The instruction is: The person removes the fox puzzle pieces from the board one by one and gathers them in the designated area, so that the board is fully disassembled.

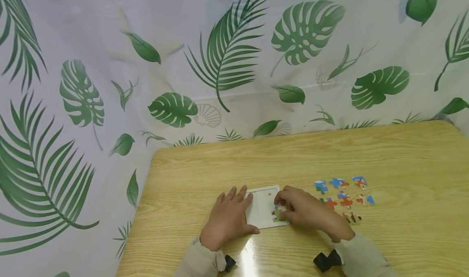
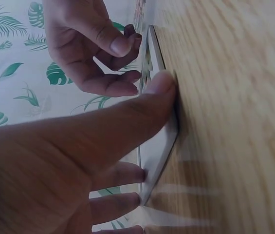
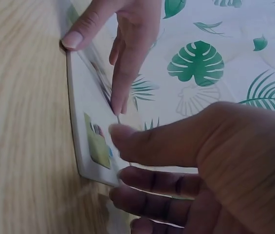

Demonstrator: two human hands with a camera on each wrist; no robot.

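Note:
A white puzzle tray (image 1: pixel 261 212) lies flat on the table, with a green puzzle piece (image 3: pixel 97 142) in its near right corner. My left hand (image 1: pixel 228 218) rests against the tray's left side, fingers nearly straight and spread. Its thumb (image 2: pixel 159 84) touches the near rim. Over the tray's right edge is my right hand (image 1: pixel 304 208), its fingers loosely bent beside the green piece. A gap shows between the right thumb (image 3: pixel 125 136) and forefinger, and I see nothing held there. A small blue patch lies close to that thumb; the hand partly hides this corner.
Several loose puzzle pieces lie on the wooden table (image 1: pixel 220 163) to the right of my right hand, among them a fox-like one (image 1: pixel 360 182) and a striped one (image 1: pixel 352 218). My right forearm partly covers the nearest. A leaf-print cloth (image 1: pixel 242 118) hangs behind the table.

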